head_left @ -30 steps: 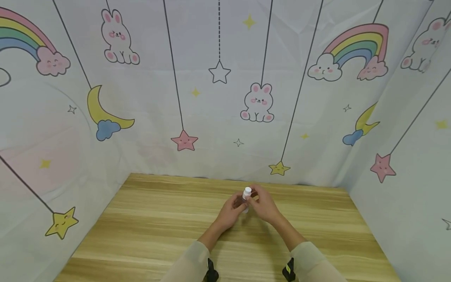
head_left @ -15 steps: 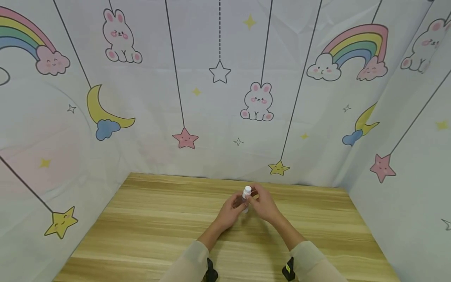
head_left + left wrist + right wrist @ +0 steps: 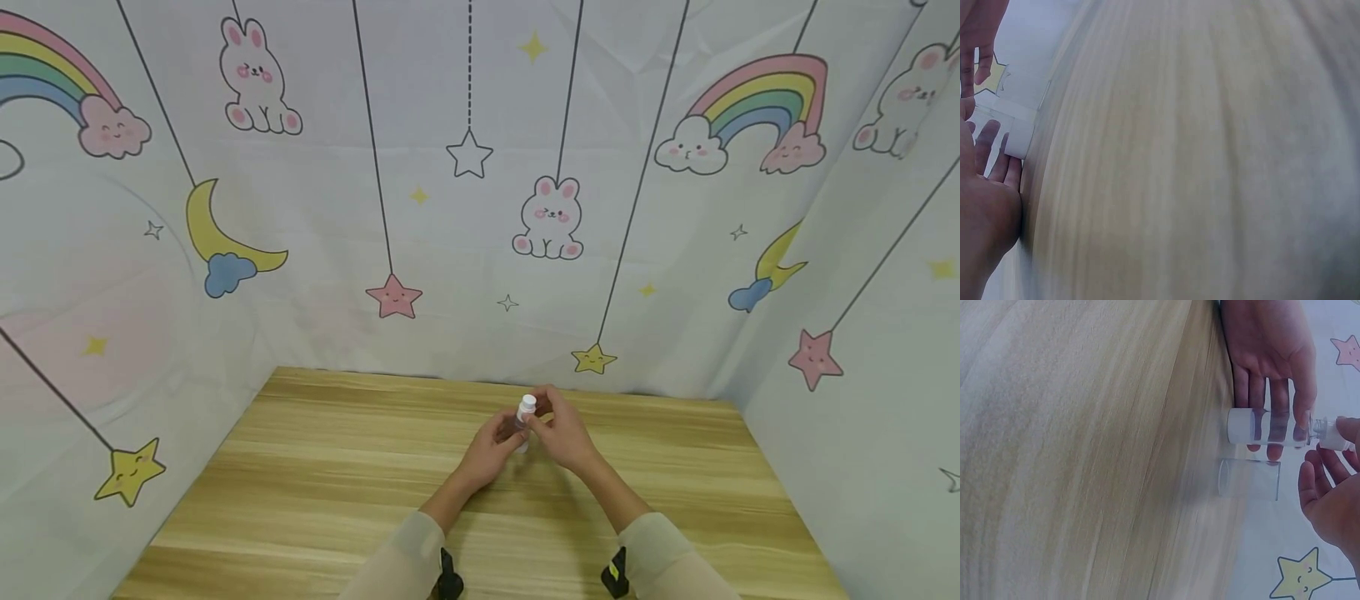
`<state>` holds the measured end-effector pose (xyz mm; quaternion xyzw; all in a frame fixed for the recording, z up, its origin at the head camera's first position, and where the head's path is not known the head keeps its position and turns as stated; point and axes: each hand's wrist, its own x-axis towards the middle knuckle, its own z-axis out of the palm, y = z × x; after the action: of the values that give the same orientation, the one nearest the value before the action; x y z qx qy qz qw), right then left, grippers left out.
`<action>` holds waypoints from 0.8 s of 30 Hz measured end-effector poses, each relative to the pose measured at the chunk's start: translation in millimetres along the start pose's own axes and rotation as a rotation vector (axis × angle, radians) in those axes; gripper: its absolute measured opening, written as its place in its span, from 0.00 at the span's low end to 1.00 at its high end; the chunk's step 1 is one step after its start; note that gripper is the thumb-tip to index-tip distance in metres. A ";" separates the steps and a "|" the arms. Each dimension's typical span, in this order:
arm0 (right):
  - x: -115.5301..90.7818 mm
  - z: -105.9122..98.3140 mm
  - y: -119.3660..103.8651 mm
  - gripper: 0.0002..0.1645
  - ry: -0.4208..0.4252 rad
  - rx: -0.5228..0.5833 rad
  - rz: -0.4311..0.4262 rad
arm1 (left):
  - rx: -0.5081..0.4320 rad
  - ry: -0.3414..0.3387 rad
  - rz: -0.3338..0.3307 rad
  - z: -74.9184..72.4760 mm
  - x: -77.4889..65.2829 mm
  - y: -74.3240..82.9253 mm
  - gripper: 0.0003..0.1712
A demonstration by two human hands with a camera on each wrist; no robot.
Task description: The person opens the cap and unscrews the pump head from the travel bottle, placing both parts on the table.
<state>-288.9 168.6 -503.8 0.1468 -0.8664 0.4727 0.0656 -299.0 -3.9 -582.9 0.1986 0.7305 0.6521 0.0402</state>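
Observation:
A small bottle [image 3: 1244,427] with a clear body and a white base stands upright on the table in the right wrist view. My left hand [image 3: 486,452] holds it, fingers behind the body and thumb near the shoulder. Between thumb and fingers, my right hand [image 3: 564,435] pinches the white top piece [image 3: 1329,435] at the bottle's threaded neck, part of whose thread shows. Beside the bottle, a clear open cylinder like an overcap [image 3: 1250,479] stands on the table; the hands hide it in the head view. The left wrist view catches only the bottle's white base [image 3: 1019,137].
The wood-grain table [image 3: 360,483] reaches back to a white cloth [image 3: 465,250] printed with rabbits, stars and rainbows, which also hangs along both sides. Dark straps [image 3: 450,577] sit at the cuffs of light sleeves [image 3: 405,558].
The right hand's fingers have risen slightly with the white top piece. The left hand keeps its hold on the bottle in the same spot.

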 end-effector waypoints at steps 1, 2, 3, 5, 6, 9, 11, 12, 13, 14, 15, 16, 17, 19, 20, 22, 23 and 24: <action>0.0 -0.3 -0.1 0.17 0.002 -0.001 0.002 | 0.000 0.002 0.000 0.1 0.1 -0.1 0.21; -0.1 -0.4 0.2 0.17 0.003 -0.002 0.004 | 0.001 0.004 -0.001 0.2 0.2 0.0 0.21; 0.0 -0.5 0.5 0.17 0.005 -0.003 0.007 | 0.001 0.007 -0.001 0.2 0.3 0.1 0.21; -0.1 -0.9 0.9 0.17 0.007 -0.003 0.012 | 0.001 0.010 0.000 0.3 0.4 0.3 0.21; -0.1 -1.1 1.1 0.17 0.008 -0.003 0.012 | 0.001 0.011 -0.002 0.3 0.4 0.4 0.21; -0.2 -1.8 0.7 0.17 0.010 0.001 0.010 | 0.001 0.011 -0.006 0.3 0.9 0.4 0.21; -0.4 -2.2 0.6 0.17 0.011 0.003 0.008 | 0.003 0.011 -0.009 0.5 1.1 0.1 0.21; -0.5 -2.4 0.3 0.17 0.013 0.004 0.008 | 0.004 0.011 -0.009 0.6 1.2 0.0 0.21; -0.5 -2.5 0.3 0.17 0.013 0.004 0.008 | 0.007 0.012 -0.009 0.7 1.4 -0.3 0.22; -0.5 -2.7 0.4 0.16 0.015 0.004 0.007 | 0.008 0.013 -0.009 0.7 1.4 -0.4 0.22; -0.4 -2.9 0.5 0.16 0.016 0.005 0.008 | 0.010 0.013 -0.010 0.8 1.5 -0.5 0.22; -0.3 -3.0 0.4 0.16 0.020 0.005 0.005 | 0.010 0.013 -0.012 0.8 1.5 -0.6 0.22; -0.4 -3.0 0.2 0.17 0.023 0.004 0.003 | 0.010 0.014 -0.012 0.8 1.6 -0.7 0.22; -0.5 -3.2 -0.3 0.17 0.029 0.007 0.003 | 0.010 0.013 -0.014 0.8 1.6 -0.8 0.22; -0.4 -3.1 -0.3 0.17 0.033 0.008 0.002 | 0.008 0.013 -0.013 0.7 1.5 -0.8 0.22; -0.3 -2.9 -0.8 0.17 0.040 0.011 0.003 | 0.005 0.013 -0.010 0.7 1.6 -1.1 0.22; -0.2 -2.7 -0.7 0.17 0.043 0.013 0.005 | 0.001 0.012 -0.006 0.8 1.7 -1.2 0.22; -0.1 -2.5 -0.7 0.17 0.046 0.014 0.005 | -0.001 0.011 -0.002 0.7 1.8 -1.3 0.22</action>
<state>-288.7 170.3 -502.0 0.1341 -0.8616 0.4824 0.0834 -300.7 -2.6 -583.9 0.1940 0.7306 0.6536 0.0369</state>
